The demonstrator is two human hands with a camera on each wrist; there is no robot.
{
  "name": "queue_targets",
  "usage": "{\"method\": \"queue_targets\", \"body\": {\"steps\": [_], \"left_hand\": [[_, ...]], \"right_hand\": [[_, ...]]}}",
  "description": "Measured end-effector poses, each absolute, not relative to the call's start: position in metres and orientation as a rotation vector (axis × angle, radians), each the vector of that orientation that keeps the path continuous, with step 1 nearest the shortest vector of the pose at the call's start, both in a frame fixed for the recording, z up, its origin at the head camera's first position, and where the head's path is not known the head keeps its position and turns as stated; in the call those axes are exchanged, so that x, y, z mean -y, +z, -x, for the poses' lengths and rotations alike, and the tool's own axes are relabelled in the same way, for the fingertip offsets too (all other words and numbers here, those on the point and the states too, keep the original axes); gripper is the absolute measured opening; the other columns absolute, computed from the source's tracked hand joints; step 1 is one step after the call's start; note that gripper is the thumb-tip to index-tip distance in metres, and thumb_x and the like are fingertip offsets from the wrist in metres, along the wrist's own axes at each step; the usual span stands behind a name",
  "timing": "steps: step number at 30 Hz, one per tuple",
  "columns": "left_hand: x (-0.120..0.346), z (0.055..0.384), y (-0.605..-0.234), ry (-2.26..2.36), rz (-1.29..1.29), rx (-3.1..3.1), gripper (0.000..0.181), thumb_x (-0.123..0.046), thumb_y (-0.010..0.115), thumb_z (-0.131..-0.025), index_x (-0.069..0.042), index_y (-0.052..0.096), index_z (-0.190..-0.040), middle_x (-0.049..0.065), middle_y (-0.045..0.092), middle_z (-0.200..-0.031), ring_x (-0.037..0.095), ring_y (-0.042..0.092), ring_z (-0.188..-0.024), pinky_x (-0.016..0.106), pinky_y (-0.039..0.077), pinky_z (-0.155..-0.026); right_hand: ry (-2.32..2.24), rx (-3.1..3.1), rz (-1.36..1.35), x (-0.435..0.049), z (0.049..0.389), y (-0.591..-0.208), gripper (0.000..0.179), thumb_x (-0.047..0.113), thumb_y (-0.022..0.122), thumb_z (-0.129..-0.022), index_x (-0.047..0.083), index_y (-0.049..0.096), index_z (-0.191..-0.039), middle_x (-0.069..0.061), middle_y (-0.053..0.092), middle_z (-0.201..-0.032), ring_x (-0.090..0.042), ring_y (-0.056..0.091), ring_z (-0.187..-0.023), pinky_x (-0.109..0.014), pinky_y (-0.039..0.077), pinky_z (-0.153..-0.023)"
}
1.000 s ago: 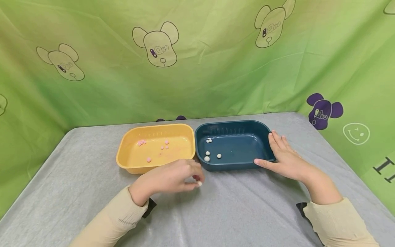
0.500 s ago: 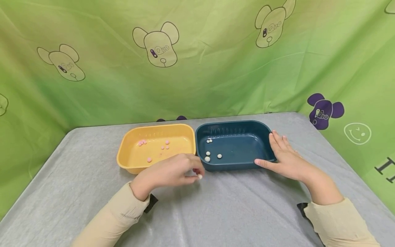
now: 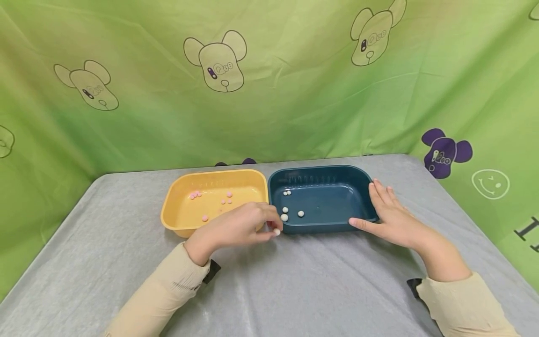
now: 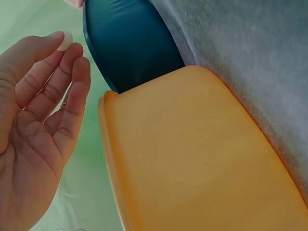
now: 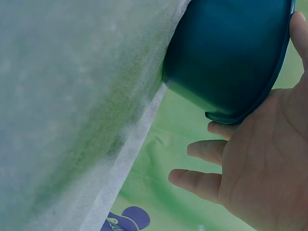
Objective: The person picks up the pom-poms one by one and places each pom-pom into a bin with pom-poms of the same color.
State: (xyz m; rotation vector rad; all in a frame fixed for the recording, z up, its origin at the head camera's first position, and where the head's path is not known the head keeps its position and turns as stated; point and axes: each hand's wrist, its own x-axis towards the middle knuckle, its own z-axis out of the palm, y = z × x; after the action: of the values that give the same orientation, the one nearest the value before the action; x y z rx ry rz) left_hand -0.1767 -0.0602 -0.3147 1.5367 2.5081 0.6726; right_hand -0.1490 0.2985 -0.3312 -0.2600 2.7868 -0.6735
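Between thumb and fingertips my left hand (image 3: 242, 225) pinches a small white ball (image 3: 276, 231), just in front of the near left corner of the dark blue basin (image 3: 324, 228). In the left wrist view the same white ball (image 4: 65, 41) shows at the thumb tip. Several white balls (image 3: 284, 217) lie in the left part of the blue basin. My right hand (image 3: 393, 220) rests on that basin's right end, fingers straight, thumb on the near rim. In the right wrist view the palm (image 5: 269, 154) lies against the blue rim, fingers spread.
A yellow basin (image 3: 181, 230) stands against the blue basin's left side, with several small pink balls (image 3: 205, 218) on its floor. Grey cloth (image 3: 294, 290) covers the table. A green printed curtain (image 3: 286, 93) hangs behind and at the sides.
The left hand has moved away from me, up to the blue basin's near left corner, still pinching the white ball. My right hand stays on the basin's right end.
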Motion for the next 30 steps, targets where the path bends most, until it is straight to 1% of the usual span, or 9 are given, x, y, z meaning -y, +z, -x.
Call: {"method": "queue_targets", "body": {"steps": [7, 12, 19, 25, 30], "left_hand": [[0.059, 0.186, -0.316, 0.762, -1.503, -2.528, 0.011, -0.008, 0.065, -0.094, -0.007, 0.074, -0.1, -0.002, 0.069, -0.094, 0.016, 0.066, -0.084, 0.027, 0.057, -0.077], [0.058, 0.193, -0.318, 0.806, -1.478, -2.539, 0.012, -0.009, 0.065, -0.095, -0.008, 0.075, -0.101, -0.003, 0.07, -0.095, 0.015, 0.062, -0.08, 0.029, 0.056, -0.075], [0.057, 0.2, -0.318, 0.815, -1.431, -2.566, 0.012, -0.012, 0.066, -0.095, -0.008, 0.074, -0.102, -0.003, 0.069, -0.099, 0.008, 0.059, -0.083, 0.033, 0.057, -0.076], [0.057, 0.208, -0.316, 0.836, -1.435, -2.569, 0.011, -0.011, 0.067, -0.095, -0.006, 0.074, -0.101, -0.001, 0.068, -0.096, 0.011, 0.059, -0.082, 0.034, 0.056, -0.076], [0.056, 0.212, -0.317, 0.851, -1.416, -2.566, 0.011, -0.01, 0.066, -0.095, -0.006, 0.073, -0.101, 0.0, 0.068, -0.096, 0.012, 0.059, -0.082, 0.037, 0.057, -0.075]], "right_hand": [[-0.677, -2.795, 0.27, -0.299, 0.149, -0.332, 0.114, 0.062, 0.058, -0.092, 0.0, -0.011, -0.156, -0.018, -0.024, -0.163, -0.051, -0.022, -0.146, -0.08, 0.005, -0.109], [-0.674, -2.799, 0.273, -0.299, 0.149, -0.332, 0.113, 0.062, 0.058, -0.092, 0.0, -0.012, -0.156, -0.018, -0.024, -0.163, -0.051, -0.022, -0.146, -0.08, 0.005, -0.109], [-0.671, -2.788, 0.26, -0.298, 0.148, -0.332, 0.113, 0.063, 0.058, -0.092, 0.001, -0.012, -0.157, -0.017, -0.024, -0.163, -0.05, -0.022, -0.147, -0.082, 0.005, -0.107], [-0.673, -2.79, 0.258, -0.298, 0.148, -0.332, 0.113, 0.063, 0.057, -0.092, 0.001, -0.012, -0.157, -0.017, -0.025, -0.163, -0.051, -0.021, -0.147, -0.082, 0.006, -0.106], [-0.671, -2.794, 0.256, -0.298, 0.149, -0.332, 0.113, 0.063, 0.057, -0.092, 0.001, -0.011, -0.157, -0.017, -0.025, -0.163, -0.051, -0.021, -0.147, -0.083, 0.006, -0.106]]}}
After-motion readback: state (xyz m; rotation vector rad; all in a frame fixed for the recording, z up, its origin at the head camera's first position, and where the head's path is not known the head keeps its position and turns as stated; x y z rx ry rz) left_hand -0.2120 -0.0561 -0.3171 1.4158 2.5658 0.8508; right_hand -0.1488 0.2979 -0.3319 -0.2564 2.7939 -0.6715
